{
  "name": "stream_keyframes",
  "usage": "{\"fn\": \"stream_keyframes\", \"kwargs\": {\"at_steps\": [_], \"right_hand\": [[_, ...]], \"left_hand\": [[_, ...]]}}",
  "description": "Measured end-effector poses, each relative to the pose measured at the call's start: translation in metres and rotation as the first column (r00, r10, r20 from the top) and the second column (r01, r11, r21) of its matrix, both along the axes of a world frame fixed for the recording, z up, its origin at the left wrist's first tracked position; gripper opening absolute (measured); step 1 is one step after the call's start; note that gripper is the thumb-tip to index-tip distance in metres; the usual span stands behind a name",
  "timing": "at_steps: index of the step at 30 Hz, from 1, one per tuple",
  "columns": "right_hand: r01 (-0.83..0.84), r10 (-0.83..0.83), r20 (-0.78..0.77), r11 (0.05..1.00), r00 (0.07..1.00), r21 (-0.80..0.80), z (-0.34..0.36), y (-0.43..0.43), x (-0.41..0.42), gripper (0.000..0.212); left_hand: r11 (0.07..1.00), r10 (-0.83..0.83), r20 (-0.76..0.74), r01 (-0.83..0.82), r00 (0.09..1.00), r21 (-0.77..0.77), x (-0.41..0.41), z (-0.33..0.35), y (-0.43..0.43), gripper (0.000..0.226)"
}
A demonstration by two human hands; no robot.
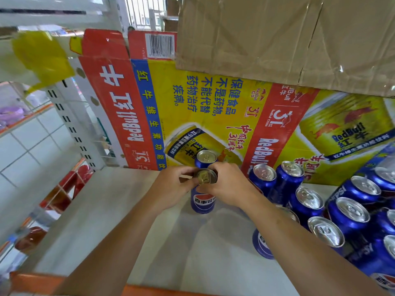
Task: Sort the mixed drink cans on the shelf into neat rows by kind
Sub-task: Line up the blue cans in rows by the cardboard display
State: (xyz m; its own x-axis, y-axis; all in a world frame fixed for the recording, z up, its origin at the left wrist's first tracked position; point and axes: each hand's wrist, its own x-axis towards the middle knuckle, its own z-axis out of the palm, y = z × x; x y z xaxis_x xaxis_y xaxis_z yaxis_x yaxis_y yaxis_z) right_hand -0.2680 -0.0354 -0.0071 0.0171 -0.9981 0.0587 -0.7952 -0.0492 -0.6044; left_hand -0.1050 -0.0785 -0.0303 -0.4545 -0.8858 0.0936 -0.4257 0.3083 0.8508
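Note:
Both of my hands meet at the middle of the white shelf [111,221]. My left hand [171,189] and my right hand [226,184] together grip a gold-topped can [205,177] by its upper rim. Directly under it stands a blue Pepsi can [202,202]; whether the gold-topped can touches it I cannot tell. Another blue can [206,159] stands just behind, against the box. A group of several blue Pepsi cans [346,212] fills the shelf's right side, and one blue can [261,245] shows partly under my right forearm.
A flattened yellow-and-red Red Bull carton [213,116] stands as a back wall. A brown cardboard box [277,39] hangs over it at the upper right. The shelf's orange front edge [149,290] runs below. Perforated white uprights [70,124] and lower shelves lie to the left.

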Motion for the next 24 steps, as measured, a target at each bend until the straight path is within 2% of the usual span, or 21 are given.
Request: {"fn": "stream_keyframes", "kwargs": {"at_steps": [9,21,24], "right_hand": [[-0.026,0.026,-0.031,1.0,0.999,0.005,0.004,-0.003,-0.002,0.025],[-0.06,0.061,-0.026,0.997,0.998,0.048,0.003,0.002,-0.014,0.042],[-0.038,0.044,-0.097,0.997,0.994,0.064,0.014,0.006,-0.027,0.048]], "left_hand": [[0.999,0.037,-0.026,-0.037,0.999,0.022,-0.004,-0.005,-0.004,0.03],[0.992,0.056,-0.093,-0.045,0.994,0.121,-0.008,-0.002,0.001,0.029],[0.986,0.047,-0.113,-0.028,0.992,0.162,-0.007,-0.003,-0.001,0.026]]}}
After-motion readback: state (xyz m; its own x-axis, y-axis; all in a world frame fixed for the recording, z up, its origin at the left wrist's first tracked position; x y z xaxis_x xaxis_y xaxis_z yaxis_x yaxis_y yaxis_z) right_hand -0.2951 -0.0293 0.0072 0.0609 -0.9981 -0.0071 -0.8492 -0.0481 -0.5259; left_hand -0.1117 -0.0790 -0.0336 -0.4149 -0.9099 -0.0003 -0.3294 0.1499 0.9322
